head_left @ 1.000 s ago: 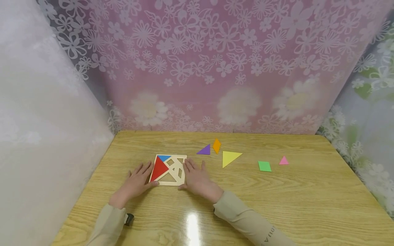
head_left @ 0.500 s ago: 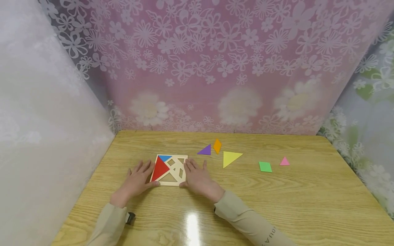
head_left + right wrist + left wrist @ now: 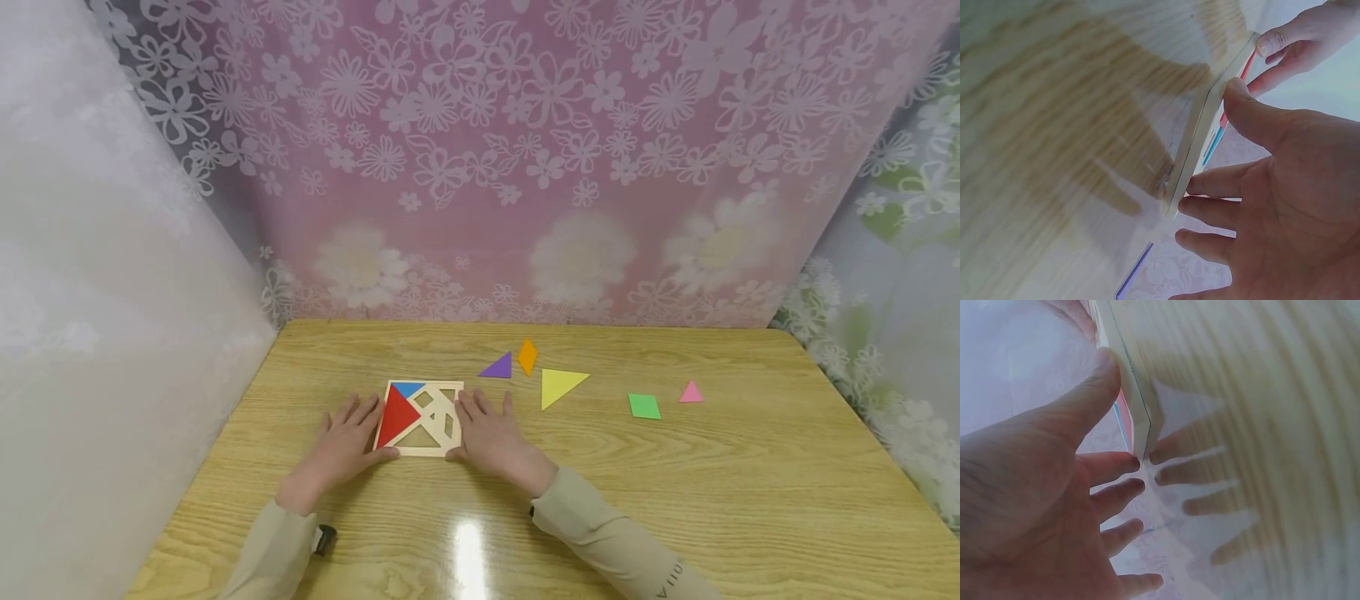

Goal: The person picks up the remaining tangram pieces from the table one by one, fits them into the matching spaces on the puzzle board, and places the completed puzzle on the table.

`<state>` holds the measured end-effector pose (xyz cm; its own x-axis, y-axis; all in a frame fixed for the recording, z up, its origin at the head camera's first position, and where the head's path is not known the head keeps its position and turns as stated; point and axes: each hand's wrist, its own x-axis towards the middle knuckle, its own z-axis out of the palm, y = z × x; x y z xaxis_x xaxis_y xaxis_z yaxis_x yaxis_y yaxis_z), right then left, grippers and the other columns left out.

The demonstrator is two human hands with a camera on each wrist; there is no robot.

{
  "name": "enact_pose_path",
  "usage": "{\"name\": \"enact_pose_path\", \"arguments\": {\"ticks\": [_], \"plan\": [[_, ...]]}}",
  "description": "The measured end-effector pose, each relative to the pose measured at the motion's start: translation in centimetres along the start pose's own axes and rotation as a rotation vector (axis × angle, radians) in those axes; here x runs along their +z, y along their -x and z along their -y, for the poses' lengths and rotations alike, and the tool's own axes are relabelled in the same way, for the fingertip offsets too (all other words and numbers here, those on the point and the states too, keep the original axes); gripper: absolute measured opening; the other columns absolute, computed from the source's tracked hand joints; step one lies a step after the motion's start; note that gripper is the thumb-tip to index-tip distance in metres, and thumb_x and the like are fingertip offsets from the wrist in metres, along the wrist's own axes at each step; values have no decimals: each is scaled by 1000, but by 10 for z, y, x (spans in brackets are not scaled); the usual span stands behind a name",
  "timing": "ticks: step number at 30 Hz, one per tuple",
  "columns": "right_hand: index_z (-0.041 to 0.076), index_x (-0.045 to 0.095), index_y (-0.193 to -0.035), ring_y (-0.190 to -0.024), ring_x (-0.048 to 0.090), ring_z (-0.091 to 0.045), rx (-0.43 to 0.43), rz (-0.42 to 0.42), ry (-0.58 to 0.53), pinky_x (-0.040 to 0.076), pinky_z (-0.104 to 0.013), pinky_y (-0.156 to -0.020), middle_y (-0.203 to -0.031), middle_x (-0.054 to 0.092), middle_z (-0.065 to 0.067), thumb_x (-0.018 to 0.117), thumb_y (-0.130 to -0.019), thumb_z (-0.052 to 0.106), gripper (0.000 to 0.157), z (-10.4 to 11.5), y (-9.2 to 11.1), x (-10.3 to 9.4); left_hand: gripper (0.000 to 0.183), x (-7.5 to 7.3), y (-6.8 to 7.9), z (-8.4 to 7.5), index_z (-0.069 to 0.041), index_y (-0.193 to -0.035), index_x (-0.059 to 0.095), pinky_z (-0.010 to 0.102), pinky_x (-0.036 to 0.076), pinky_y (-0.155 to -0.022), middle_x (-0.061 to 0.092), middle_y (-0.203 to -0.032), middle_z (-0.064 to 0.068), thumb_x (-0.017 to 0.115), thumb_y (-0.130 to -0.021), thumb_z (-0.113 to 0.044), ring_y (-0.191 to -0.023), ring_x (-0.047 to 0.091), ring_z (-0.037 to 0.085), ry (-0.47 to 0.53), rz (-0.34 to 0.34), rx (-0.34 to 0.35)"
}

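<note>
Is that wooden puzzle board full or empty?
Partly filled: a red piece and a blue piece lie within the wooden board, while other cutouts show bare.

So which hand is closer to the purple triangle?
Right. The right hand, at the right edge of the puzzle board, is just short of the purple triangle; the left hand is farther away, at the board's left edge.

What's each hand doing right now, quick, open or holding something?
Left hand: open, touching the left side of the puzzle board.
Right hand: open, touching its right side.
</note>
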<state>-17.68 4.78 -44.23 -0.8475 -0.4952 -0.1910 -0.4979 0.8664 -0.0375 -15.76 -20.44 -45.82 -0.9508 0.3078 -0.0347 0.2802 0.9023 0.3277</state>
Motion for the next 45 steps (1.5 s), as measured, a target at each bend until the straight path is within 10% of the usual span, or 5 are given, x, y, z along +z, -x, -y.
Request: {"name": "enact_pose_path", "arguments": {"ticks": [45], "plan": [[5,43,-154,-151,30,-32,-11,-52,-47,20,-73,-114,-163,36,-8,63,-94,54,81,-22,23,2,87,8,-1,-22,3,-154,39,78,19,-109,31,-162,21,73,-91,-47,-151,18,48,23,-6,22]]}}
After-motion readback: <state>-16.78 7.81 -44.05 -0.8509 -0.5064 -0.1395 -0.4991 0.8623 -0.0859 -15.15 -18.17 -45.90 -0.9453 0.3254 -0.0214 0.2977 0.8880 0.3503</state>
